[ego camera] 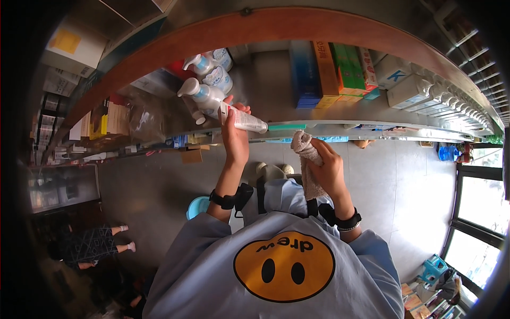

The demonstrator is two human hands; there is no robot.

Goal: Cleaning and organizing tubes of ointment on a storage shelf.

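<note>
My left hand [236, 141] grips a white squeeze tube [249, 121] with printed writing, held tilted over the shelf's front edge. A beige terry cloth [303, 147] is bunched in my right hand [329, 165], its lower end hanging towards my lap. Just beyond the tube, white pump bottles [205, 95] with pale blue labels stand on the metal shelf [269, 85]. A small pale cylindrical container [198, 117] lies or leans beside them. Between my hands, a green strip [287, 127] runs along the shelf edge.
Upright boxes [306, 75] in blue, orange and green stand right of the pump bottles, then a long row of white packages [434, 93]. A reddish-brown shelf edge [255, 26] arches above. A light blue basin [198, 206] is by my left side. Another person [95, 243] is at lower left.
</note>
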